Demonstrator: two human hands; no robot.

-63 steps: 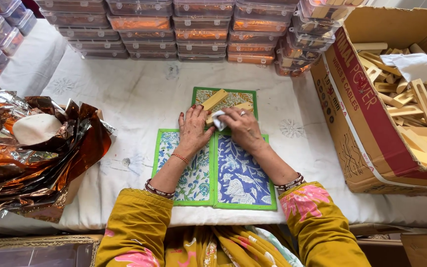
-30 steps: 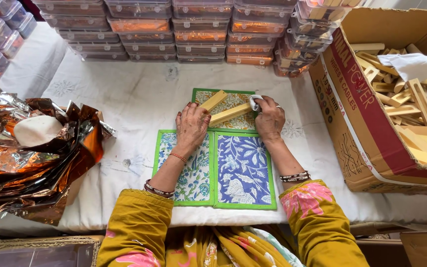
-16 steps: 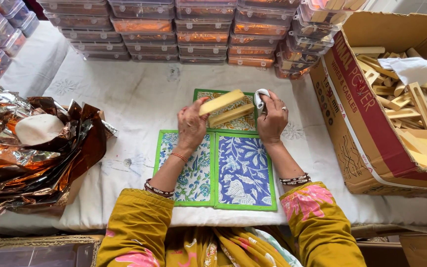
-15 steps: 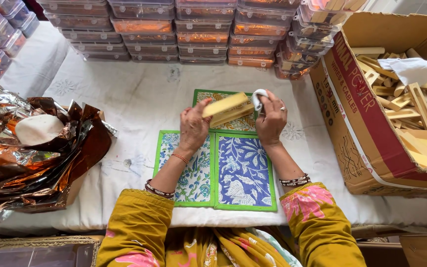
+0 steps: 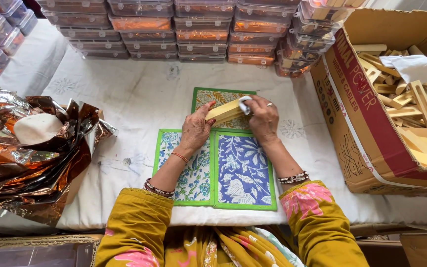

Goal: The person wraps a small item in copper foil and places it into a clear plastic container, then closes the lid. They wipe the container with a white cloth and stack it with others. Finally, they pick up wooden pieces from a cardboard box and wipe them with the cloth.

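My left hand [image 5: 196,129] grips a pale wooden block [image 5: 225,111], held tilted above the printed cloth mats. My right hand [image 5: 263,118] presses a small white cloth [image 5: 245,104] against the block's right end. Beneath them lies a green-edged mat with an orange leaf print [image 5: 212,96]. Two more green-edged mats, one light floral [image 5: 193,173] and one blue with white leaves [image 5: 245,170], lie side by side nearer to me on the white tablecloth [image 5: 139,99].
An open cardboard box [image 5: 366,128] with several wooden pieces and a white cloth stands at the right. Crumpled copper foil [image 5: 30,163] with a white pad lies at the left. Stacked clear plastic boxes [image 5: 198,29] line the far edge.
Both hands lifted the wooden block off the top mat. My right hand, which held the white cloth off to the right, has come back in against the block's end.
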